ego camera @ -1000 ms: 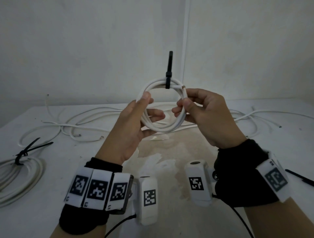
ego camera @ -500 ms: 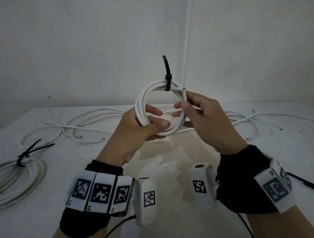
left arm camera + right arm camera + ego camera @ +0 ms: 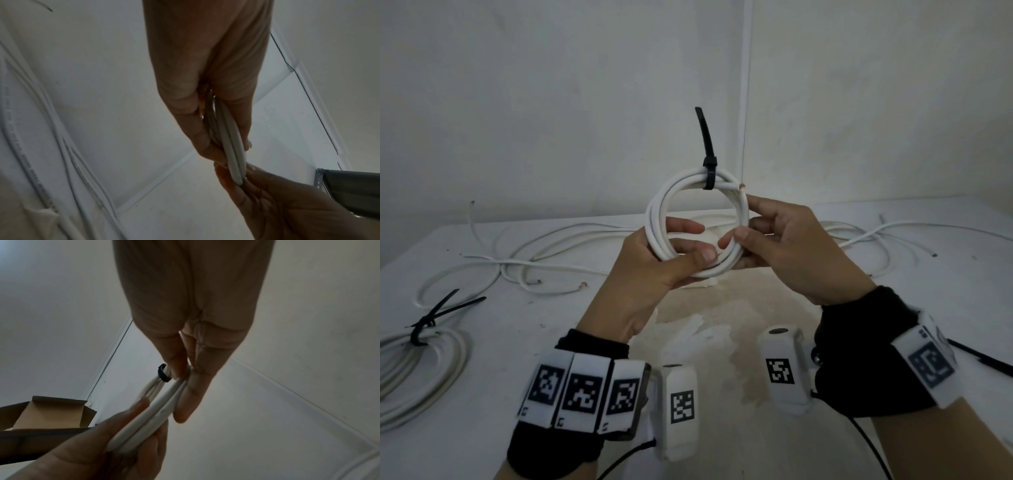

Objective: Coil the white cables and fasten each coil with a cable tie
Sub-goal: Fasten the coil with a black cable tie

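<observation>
The white cable coil [image 3: 697, 226] is held upright in the air between both hands, above the worktop [image 3: 722, 342]. The left hand [image 3: 654, 274] grips its lower-left arc, thumb over the front and fingers [image 3: 685, 226] reaching through the ring. The right hand [image 3: 787, 250] pinches the right arc between thumb and fingertips.

The black cable tie [image 3: 709, 171] sits at the top of the ring, directly above both sets of fingers, cinched round the strands. Its free tail stands nearly vertical, leaning slightly left. A cut cable end [image 3: 740, 187] pokes out just right of the tie, just above the right fingertips. The right hand looks nearer to both, so any tightening or tucking would probably fall to it while the left steadies the ring.

The cable is smooth, round and stiff enough to hold a neat circle of about 3 turns; the tie is a flat, thin plastic strip.

To the left of the left hand, 1 finished coil [image 3: 421, 370] lies tied on the worktop, and loose white cables [image 3: 517, 270] sprawl beyond the fingers.
</observation>
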{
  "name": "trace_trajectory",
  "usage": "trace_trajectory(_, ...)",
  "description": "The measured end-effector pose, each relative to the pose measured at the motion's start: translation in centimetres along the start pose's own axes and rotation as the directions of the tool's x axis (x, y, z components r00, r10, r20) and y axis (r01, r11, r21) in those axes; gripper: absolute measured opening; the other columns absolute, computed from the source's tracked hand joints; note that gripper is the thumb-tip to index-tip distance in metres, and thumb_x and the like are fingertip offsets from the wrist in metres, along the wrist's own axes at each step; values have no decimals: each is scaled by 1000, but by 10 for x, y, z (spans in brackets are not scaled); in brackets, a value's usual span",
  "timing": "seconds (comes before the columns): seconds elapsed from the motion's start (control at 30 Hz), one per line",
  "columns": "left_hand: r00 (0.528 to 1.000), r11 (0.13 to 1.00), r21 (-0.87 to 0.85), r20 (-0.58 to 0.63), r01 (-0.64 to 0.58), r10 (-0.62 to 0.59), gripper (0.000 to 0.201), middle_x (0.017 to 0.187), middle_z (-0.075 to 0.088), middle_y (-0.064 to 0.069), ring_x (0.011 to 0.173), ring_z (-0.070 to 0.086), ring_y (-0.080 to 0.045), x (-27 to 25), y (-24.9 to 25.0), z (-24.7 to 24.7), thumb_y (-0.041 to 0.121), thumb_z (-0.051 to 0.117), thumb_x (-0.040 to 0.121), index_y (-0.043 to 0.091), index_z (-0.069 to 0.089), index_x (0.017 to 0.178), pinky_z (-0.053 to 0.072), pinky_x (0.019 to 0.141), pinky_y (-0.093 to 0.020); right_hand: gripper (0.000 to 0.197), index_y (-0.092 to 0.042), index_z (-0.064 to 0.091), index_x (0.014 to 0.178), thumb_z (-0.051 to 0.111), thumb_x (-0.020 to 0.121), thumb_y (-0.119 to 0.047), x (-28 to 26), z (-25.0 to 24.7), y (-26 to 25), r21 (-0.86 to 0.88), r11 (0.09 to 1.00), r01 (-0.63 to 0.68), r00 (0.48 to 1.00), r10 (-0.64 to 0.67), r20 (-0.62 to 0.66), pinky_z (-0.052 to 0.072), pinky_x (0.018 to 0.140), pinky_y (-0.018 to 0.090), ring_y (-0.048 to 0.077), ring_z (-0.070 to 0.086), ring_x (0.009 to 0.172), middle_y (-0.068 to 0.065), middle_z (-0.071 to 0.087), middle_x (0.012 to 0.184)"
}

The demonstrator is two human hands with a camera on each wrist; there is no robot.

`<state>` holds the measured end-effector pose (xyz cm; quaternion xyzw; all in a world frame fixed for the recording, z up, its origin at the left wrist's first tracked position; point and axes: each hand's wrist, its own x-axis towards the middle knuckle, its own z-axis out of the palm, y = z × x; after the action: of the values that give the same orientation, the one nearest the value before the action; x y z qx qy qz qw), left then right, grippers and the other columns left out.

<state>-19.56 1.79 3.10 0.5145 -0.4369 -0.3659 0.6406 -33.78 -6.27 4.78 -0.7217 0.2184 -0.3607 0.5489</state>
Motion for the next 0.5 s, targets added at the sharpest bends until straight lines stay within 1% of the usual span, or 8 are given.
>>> trace_trajectory(0.1,1000,1000,-24,6,-7,7,37,68,71,-2,68,69,-16,-4,0,0,15,73,54,16,63,90,59,69,-30,40,-15,51,126,50,90,2,-3,1,-3,21,1000,-19,1000,19,-8,54,61,18,8,67,66,10,68,79)
trace_trajectory(0.2,998,999,-50,66,18,-15,42,69,71,-3,72,69,-17,-11,-1,-1,16,74,54,16,63,94,58,75,-32,39,-13,51,126,50,90,2,-8,3,-4,34,999,-34,999,34,-10,54,60,19,8,67,64,9,67,76)
trace_trajectory(0.3,991,998,-25,122,59,-55,43,69,71,-2,74,69,-16,-16,1,-4,12,82,58,16,63,96,57,78,-31,39,-9,50,127,51,89,2,-11,8,-6,17,999,-40,999,40,-34,55,60,20,10,66,64,9,66,74)
trace_trajectory(0.4,983,998,19,171,67,-69,38,67,71,0,74,69,-11,-21,8,-14,9,79,61,17,64,95,56,74,-24,40,-8,50,127,53,88,1,-14,17,-10,-8,999,-45,998,45,-39,56,60,22,10,66,62,9,65,73)
trace_trajectory(0.47,976,998,17,208,61,-63,47,67,71,1,72,68,-8,-25,12,-17,2,80,58,18,63,98,54,68,-21,40,-8,50,127,53,88,2,-16,21,-12,-19,999,-51,998,50,-43,56,59,22,9,66,61,10,65,73)
trace_trajectory(0.5,973,998,27,223,54,-59,55,68,71,1,71,68,-7,-28,15,-17,-3,79,55,19,62,102,54,67,-20,40,-8,50,127,53,88,2,-17,23,-13,-22,998,-52,997,51,-51,56,58,22,9,66,61,11,65,73)
